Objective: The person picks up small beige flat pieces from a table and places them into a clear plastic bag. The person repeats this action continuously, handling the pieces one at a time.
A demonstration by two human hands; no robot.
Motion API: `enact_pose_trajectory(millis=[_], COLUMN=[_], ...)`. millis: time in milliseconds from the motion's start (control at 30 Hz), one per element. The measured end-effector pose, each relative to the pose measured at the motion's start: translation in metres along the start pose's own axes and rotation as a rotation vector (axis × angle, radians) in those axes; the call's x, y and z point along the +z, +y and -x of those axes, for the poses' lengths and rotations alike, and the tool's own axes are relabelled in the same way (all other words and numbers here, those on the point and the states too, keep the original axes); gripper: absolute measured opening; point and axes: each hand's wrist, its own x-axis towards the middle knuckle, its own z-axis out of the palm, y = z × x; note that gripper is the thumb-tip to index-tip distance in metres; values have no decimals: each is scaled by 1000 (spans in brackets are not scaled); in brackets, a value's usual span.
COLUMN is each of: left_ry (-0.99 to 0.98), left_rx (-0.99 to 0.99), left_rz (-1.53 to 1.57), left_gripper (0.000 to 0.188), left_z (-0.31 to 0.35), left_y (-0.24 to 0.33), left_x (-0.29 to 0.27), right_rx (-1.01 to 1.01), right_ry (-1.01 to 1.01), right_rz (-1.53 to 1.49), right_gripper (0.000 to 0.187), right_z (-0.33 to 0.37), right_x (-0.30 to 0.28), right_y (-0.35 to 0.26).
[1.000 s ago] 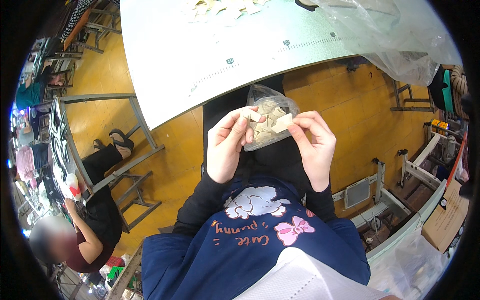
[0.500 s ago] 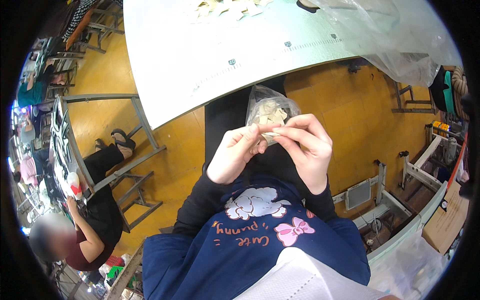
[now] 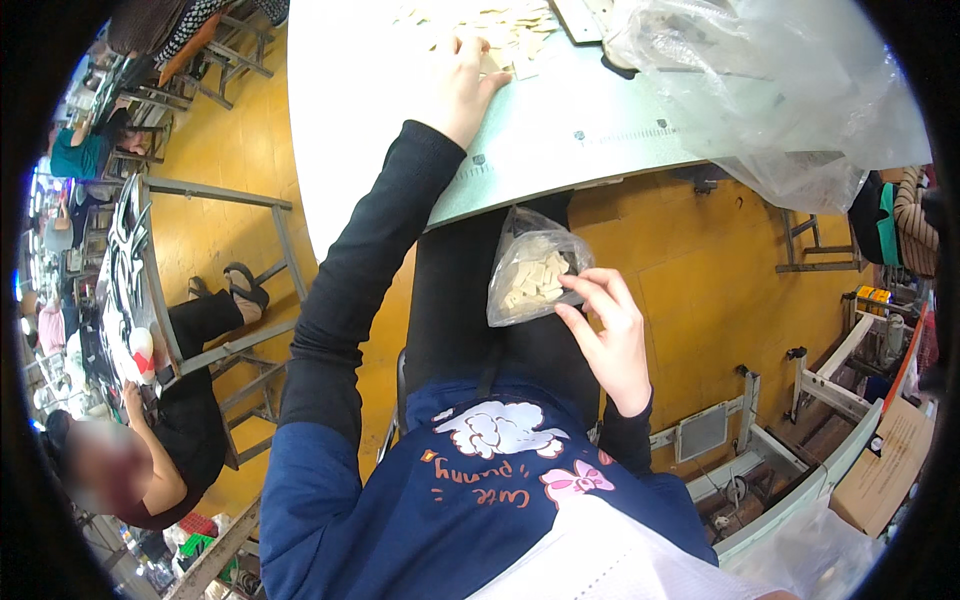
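My left hand reaches across the table onto a spread of small flat cream pieces. Its fingers are lowered on the near edge of the spread, with the thumb held apart; no piece can be seen gripped. On my lap a clear plastic bag lies with its mouth gaping, and many of the same cream pieces fill it. At the bag's right side is my right hand. Its thumb and forefinger are apart, the tips at the bag's rim, and nothing shows between them.
The pale table has a printed ruler scale along its near edge. A large clear plastic sheet hangs over its right corner. At left, a seated person works beside a metal frame. A cardboard box stands at right.
Both hands were together over the bag with a small cream piece between them. My left hand has gone up to the pieces on the table; the right has come down beside the bag, fingers spread.
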Motion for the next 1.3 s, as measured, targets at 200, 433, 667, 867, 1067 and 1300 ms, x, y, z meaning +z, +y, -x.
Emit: enact_pose_trajectory(millis=[200,433,667,867,1067,1300], left_ry=[-134,-763,-939,-829,-641,116], left_rx=[-120,-738,-699,-598,-423,21], left_rz=[255,1508,1532,1293,1185,303], left_gripper=[18,16,46,48,32,37], left_z=[7,79,129,124,86,-32], left_y=[3,71,79,77,67,-22], left_x=[-25,-100,-68,-71,-116,-20], right_rx=[7,127,175,241,223,191], right_ry=[0,-6,243,322,309,231], right_rz=[-48,-1093,-1096,-1038,-1010,-838], right_gripper=[28,43,36,30,23,18], right_z=[-1,-12,-12,0,3,-2], right_x=[-2,19,-2,-15,-14,-11], right_y=[7,3,24,40,42,27])
